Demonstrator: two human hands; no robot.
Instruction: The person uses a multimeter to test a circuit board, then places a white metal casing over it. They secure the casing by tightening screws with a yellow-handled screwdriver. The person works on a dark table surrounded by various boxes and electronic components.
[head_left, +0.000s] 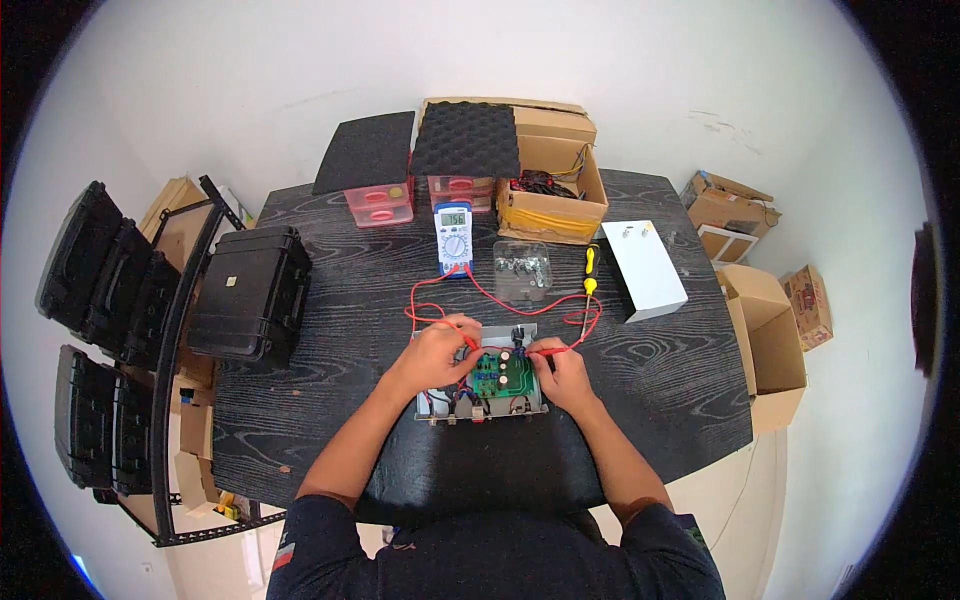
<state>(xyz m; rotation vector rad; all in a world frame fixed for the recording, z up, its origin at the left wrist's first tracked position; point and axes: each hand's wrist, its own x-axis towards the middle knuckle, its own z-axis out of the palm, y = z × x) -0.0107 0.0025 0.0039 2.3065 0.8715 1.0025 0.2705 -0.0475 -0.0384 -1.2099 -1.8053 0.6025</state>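
The person sits at the near edge of a dark wood-grain surface (330, 300), both forearms reaching in over it. Near the middle of that edge lies an open grey metal chassis (482, 375) with a green circuit board (503, 372) inside it. The left hand (437, 352) rests over the left part of the chassis, its fingers closed around a red probe (462, 333) whose tip points down toward the board. The right hand (562, 372) sits at the chassis's right side, fingers pinched on a second probe (545, 350) that touches the board near its far right corner. Red leads (500, 298) loop from both probes across the surface to a blue and white multimeter (454, 238) lying further in, toward the far edge, its display lit.

Just right of the meter sits a clear plastic tray (521, 265) of small metal parts, and beside that a yellow-handled screwdriver (591, 268). A white box (645, 268) lies toward the right edge. At the far edge stand an open cardboard box (555, 190), two pink-lidded clear containers (380, 203), and dark foam sheets (465, 138) propped over them. A black hard case (250, 292) occupies the left edge. More black cases (100, 270) stand off the surface to the left, and cardboard boxes (770, 340) sit on the floor to the right.
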